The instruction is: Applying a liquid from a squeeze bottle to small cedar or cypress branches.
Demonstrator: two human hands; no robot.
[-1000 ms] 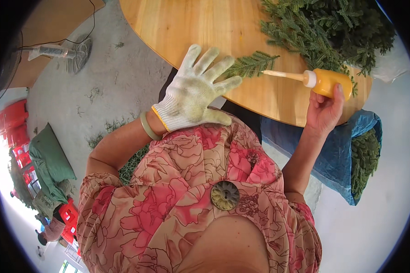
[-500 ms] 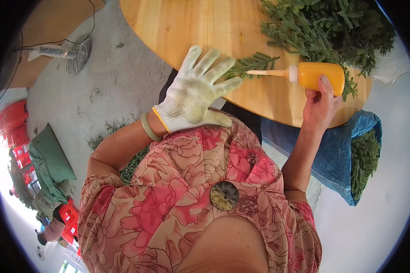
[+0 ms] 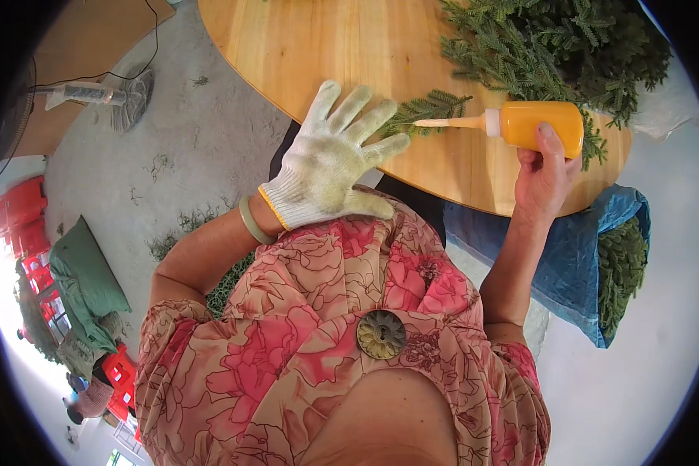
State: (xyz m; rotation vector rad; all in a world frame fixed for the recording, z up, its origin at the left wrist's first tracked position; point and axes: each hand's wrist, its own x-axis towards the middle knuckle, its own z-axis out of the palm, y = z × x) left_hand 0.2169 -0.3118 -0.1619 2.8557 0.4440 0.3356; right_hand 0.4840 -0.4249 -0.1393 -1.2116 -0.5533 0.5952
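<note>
My left hand (image 3: 326, 159), in a white knitted glove with a yellow cuff edge, is held with its fingers spread and nothing in it. Bare, my right hand (image 3: 544, 175) grips an orange glue bottle (image 3: 540, 126) lying sideways in the air. The bottle's long pale nozzle (image 3: 450, 123) points left, its tip close to the gloved fingertips. Beneath the nozzle, a small green fir sprig (image 3: 436, 106) rests on the wooden table (image 3: 326, 46). Whether the tip touches the sprig I cannot tell.
A heap of fir branches (image 3: 551, 46) covers the table's far right. Below the right edge hangs a blue bag (image 3: 575, 268) with more greenery. At left stand a fan (image 3: 93, 93), red chairs (image 3: 23, 203) and a green sack (image 3: 89, 268). Another person (image 3: 89, 398) is at lower left.
Very little differs. The bottle and my right hand have shifted slightly left and up; the view itself has moved a little. My left hand stays spread.
</note>
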